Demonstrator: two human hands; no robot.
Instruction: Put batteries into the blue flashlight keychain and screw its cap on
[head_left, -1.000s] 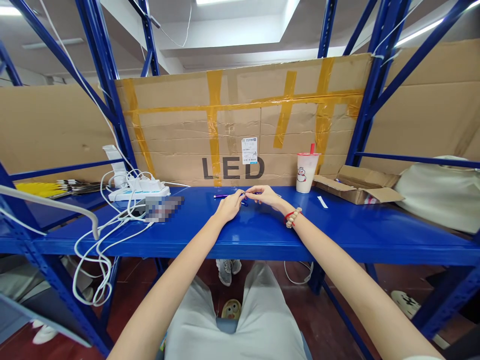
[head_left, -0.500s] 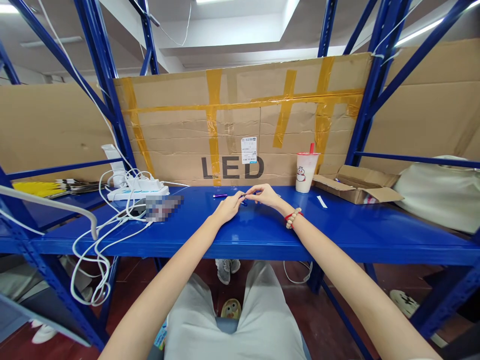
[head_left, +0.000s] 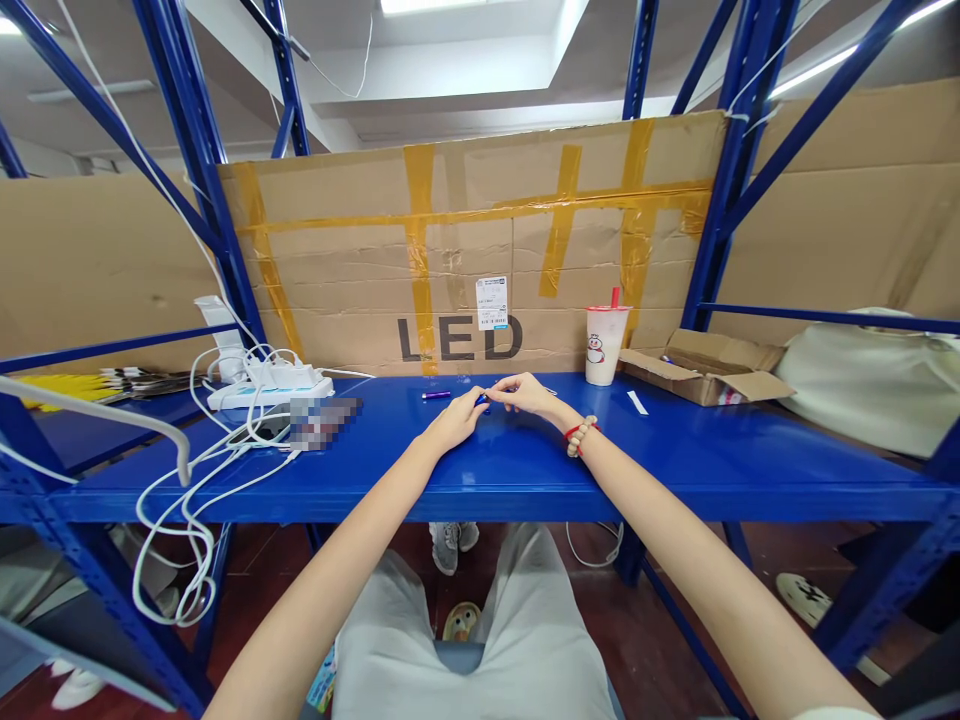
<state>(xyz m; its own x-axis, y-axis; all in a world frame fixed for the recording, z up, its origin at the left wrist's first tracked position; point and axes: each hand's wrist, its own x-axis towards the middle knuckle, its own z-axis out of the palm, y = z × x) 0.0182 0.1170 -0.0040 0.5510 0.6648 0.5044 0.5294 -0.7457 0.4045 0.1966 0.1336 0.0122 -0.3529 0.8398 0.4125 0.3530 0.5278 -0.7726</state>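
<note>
A tall brown cardboard sheet (head_left: 337, 280) backs the glossy blue metal counter (head_left: 525, 465), probably to screen it from the room. The left hand (head_left: 456, 418) and right hand (head_left: 527, 393) meet low over it, likely for steadiness. A slim purple-blue cylinder (head_left: 436, 395) lies just beside, seemingly within reach. Smallest is a shiny blue piece (head_left: 481, 399): the left grip is curled closed on it; whether the right's bunched fingertips hold it, I cannot tell.
</note>
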